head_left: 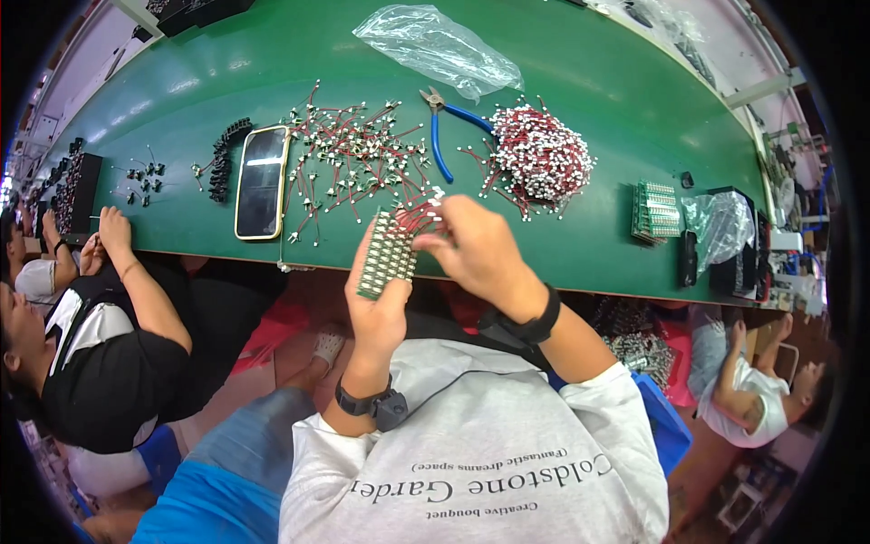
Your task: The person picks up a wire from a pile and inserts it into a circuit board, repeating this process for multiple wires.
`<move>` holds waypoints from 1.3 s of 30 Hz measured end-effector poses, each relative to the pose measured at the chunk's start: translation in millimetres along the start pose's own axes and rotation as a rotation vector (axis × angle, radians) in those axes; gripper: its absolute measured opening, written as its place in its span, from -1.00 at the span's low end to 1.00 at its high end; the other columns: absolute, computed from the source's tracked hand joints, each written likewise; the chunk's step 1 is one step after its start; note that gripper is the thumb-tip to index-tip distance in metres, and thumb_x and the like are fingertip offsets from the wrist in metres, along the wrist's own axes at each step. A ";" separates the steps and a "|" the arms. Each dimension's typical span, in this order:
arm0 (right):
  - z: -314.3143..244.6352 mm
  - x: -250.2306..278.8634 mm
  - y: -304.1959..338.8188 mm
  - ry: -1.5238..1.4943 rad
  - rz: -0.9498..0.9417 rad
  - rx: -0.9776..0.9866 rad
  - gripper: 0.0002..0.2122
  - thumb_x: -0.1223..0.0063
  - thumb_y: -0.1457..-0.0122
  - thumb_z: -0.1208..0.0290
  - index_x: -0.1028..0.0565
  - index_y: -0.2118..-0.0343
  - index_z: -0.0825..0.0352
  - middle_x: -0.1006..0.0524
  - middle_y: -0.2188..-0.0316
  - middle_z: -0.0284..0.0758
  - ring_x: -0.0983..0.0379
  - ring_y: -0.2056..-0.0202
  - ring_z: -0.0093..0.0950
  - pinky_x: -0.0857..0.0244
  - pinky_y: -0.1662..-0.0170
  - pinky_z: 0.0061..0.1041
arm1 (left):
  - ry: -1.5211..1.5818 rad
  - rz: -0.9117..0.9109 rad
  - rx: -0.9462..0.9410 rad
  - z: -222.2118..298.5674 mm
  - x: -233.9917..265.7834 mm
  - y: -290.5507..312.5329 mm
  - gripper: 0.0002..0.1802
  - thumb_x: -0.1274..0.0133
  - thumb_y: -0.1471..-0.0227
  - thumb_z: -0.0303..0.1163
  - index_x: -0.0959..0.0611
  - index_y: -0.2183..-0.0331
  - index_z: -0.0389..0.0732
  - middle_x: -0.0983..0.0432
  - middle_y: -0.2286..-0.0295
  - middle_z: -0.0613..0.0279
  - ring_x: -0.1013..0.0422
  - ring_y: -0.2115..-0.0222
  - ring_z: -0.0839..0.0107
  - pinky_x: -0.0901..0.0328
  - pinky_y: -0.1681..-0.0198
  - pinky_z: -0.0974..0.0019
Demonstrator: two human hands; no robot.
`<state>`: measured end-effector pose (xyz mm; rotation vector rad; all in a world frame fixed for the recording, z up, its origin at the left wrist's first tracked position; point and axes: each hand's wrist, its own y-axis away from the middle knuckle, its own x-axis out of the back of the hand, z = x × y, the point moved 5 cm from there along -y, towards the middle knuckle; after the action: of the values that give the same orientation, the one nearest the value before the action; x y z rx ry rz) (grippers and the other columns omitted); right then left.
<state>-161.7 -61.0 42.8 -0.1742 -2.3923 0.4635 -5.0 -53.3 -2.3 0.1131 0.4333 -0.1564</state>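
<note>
My left hand [377, 313] is closed around a green circuit board panel [388, 258] covered with rows of small pale components, held tilted at the table's near edge. Red wires with white plugs [419, 216] stick out from the panel's upper end. Against that end, the thumb and fingers of my right hand [480, 252] pinch at the red wires; the exact grip is partly hidden. Beyond my hands lie scattered wired connectors [353, 154] and, to the right, a dense heap of red-and-white wire leads [544, 154]. Between them rest blue-handled cutting pliers [438, 136].
A phone [262, 186] lies left of the scattered connectors, beside a row of black parts [220, 163]. A clear plastic bag [439, 50] is at the back. Stacked boards [656, 210] stand at the right. A co-worker [118, 335] sits close on my left.
</note>
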 end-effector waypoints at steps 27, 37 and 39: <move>-4.9 -1.2 21.0 -0.188 0.042 0.009 -0.89 -0.14 -0.04 0.66 -0.43 0.39 0.43 -0.44 0.51 -0.23 -0.45 0.54 -0.37 -0.35 0.47 -0.44 | 0.214 0.172 -0.005 9.6 -16.2 1.7 -0.39 0.16 0.21 -0.82 -0.46 0.00 -0.43 -0.51 0.19 0.17 -0.47 0.27 0.45 -0.35 0.25 0.45; -2.6 -4.5 25.9 -0.179 0.043 0.012 -0.87 -0.12 -0.02 0.68 -0.42 0.37 0.43 -0.46 0.52 -0.19 -0.47 0.53 -0.26 -0.37 0.46 -0.37 | 0.152 0.150 -0.030 8.4 -22.5 1.8 -0.35 0.18 0.20 -0.81 -0.39 -0.05 -0.43 -0.48 0.17 0.15 -0.45 0.24 0.46 -0.34 0.23 0.46; -5.0 -2.6 25.7 -0.145 0.040 0.012 -0.86 -0.11 -0.01 0.68 -0.42 0.36 0.43 -0.46 0.51 -0.18 -0.47 0.52 -0.22 -0.37 0.45 -0.35 | 0.130 0.146 -0.020 5.3 -21.4 1.5 -0.22 0.17 0.19 -0.82 -0.29 -0.18 -0.45 -0.47 0.10 0.13 -0.44 0.24 0.50 -0.34 0.26 0.51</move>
<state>-156.4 -36.3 35.2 -0.1887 -2.5310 0.5250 -21.8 -49.8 11.7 0.1349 0.5538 -0.0005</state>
